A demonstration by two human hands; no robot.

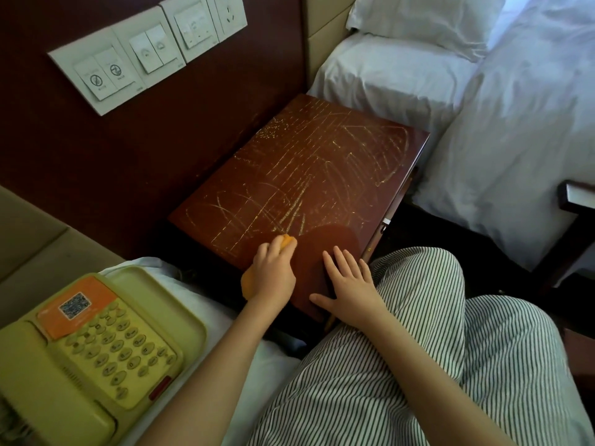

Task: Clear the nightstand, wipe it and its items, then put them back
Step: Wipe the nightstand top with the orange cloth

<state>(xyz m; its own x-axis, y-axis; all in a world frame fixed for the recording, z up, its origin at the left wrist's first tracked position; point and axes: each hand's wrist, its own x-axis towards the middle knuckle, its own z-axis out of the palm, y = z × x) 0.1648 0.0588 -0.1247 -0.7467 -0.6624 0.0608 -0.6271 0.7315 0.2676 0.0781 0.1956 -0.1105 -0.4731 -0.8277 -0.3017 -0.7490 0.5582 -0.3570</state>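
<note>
The dark red-brown nightstand (309, 175) stands between two beds, its top bare and covered in thin wet streaks. My left hand (272, 272) grips an orange cloth (249, 281) and presses it on the near left part of the top. A smooth wiped patch lies just right of the cloth. My right hand (349, 283) rests flat on the near edge, fingers spread. A yellowish desk telephone (87, 355) with an orange label lies on the white bed at lower left, off the nightstand.
A panel of white wall switches and a socket (145, 49) hangs on the dark wall behind the nightstand. A bed with white sheets and a pillow (434, 75) is on the right. My striped trousers (418, 365) fill the lower right.
</note>
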